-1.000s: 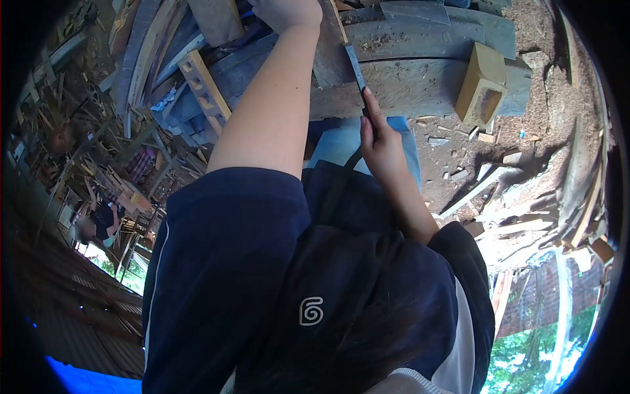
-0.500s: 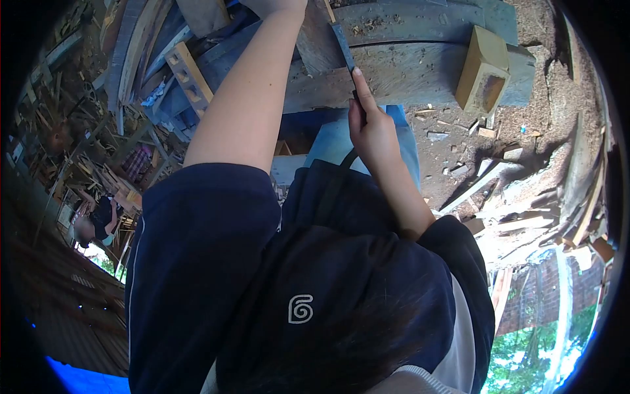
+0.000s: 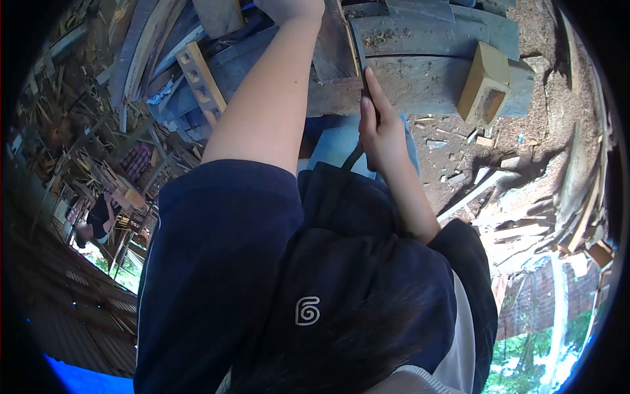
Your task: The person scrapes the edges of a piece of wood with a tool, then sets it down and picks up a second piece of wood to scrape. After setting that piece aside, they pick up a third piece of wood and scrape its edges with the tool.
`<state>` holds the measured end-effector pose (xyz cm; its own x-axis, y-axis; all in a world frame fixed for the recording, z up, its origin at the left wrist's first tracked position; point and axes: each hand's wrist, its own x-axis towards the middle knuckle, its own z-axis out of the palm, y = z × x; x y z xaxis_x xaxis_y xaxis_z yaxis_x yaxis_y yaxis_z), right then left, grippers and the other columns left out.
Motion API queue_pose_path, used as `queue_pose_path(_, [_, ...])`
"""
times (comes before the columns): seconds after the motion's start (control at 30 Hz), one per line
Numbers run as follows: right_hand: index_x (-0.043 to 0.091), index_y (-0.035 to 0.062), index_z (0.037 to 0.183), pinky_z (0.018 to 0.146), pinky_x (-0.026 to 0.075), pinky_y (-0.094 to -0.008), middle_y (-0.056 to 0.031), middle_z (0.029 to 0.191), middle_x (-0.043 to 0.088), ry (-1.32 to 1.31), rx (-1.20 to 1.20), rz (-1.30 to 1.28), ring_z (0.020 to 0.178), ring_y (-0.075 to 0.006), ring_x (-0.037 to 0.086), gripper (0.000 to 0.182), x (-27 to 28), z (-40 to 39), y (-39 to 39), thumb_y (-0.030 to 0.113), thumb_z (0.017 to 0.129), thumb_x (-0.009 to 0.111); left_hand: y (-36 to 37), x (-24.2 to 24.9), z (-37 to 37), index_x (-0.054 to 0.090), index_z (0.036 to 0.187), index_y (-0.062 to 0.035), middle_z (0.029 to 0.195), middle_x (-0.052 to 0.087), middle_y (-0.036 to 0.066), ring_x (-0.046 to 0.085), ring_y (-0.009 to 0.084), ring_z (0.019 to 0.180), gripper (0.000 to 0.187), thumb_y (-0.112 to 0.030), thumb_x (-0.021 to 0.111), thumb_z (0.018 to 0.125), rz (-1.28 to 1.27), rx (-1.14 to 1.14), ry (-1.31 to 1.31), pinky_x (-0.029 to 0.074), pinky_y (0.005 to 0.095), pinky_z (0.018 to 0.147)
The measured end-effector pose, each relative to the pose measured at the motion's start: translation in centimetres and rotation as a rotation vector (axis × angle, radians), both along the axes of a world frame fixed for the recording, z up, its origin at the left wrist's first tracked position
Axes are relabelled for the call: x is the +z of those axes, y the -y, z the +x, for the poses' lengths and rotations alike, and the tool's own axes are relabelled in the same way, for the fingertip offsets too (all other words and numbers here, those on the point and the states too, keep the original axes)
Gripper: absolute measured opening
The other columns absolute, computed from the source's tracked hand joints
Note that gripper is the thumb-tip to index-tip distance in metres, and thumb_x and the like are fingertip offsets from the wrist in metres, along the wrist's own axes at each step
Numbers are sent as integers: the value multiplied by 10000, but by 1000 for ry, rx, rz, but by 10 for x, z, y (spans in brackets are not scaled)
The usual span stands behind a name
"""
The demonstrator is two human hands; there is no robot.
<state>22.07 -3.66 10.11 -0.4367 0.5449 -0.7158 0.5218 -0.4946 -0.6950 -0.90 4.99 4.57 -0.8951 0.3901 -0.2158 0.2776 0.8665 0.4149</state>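
Observation:
My right hand [image 3: 384, 134] grips the near end of a long, narrow, dark flat tool [image 3: 358, 49], with the index finger stretched along it. Its exact kind does not show; it could be a file or a blade. Just left of the tool, a thin light wood strip [image 3: 350, 34] runs beside a wider board [image 3: 333, 56]. My left hand [image 3: 292, 8] reaches to the top edge of the view near that board. Its fingers are cut off, so what it touches is hidden. Beneath lie weathered grey planks [image 3: 420, 79].
A squared wood block [image 3: 484, 85] stands on the planks at the right. Further left lies a notched wood piece [image 3: 200, 82]. Offcuts [image 3: 482, 190] litter the ground to the right, and scrap wood is heaped at the left. Another person [image 3: 98, 220] is at the far left.
Both of my arms and the dark tool sit a little further right in the view. More of the light strip shows alongside the tool. My right hand keeps its grip.

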Motion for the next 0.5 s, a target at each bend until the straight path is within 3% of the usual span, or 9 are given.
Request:
queue_pose_path(0.17, [445,196,1562,691,525,-294,-225,814,688,-24,82,158,659,-178,668,531,3,4,8,120,1049,559,2,-6,-4,631,1407,-208,1275,487,127,485,333,1227,454,-10,509,1018,-4,-49,-44,445,449,1064])
queue_pose_path(0.23, [446,204,1560,672,537,-312,-247,819,689,-1,101,185,667,-262,716,548,1,3,7,98,1038,569,-1,-3,-2,633,1403,-209,1271,489,128,486,333,1225,451,-10,507,1018,-2,-37,-30,446,450,1063])
queue_pose_path(0.27, [446,204,1560,672,537,-312,-247,819,689,-1,99,181,667,-262,716,548,-1,2,8,98,1038,569,-1,-2,-1,635,1398,-209,1266,491,129,487,334,1223,449,-10,504,1017,-1,-21,-17,446,451,1061])
queue_pose_path(0.33, [444,207,1560,663,552,-352,-267,846,696,17,129,227,702,-367,726,565,-4,1,9,101,1024,587,0,1,3,635,1395,-204,1257,492,131,488,335,1214,445,-11,502,1018,-12,-22,-20,447,452,1059])
queue_pose_path(0.5, [462,201,1545,659,559,-444,-277,838,695,21,151,381,744,-419,713,555,-21,0,15,124,1013,600,2,-12,-3,630,1404,-203,1229,490,137,490,335,1188,450,-13,497,1019,-43,-66,-100,449,454,1041])
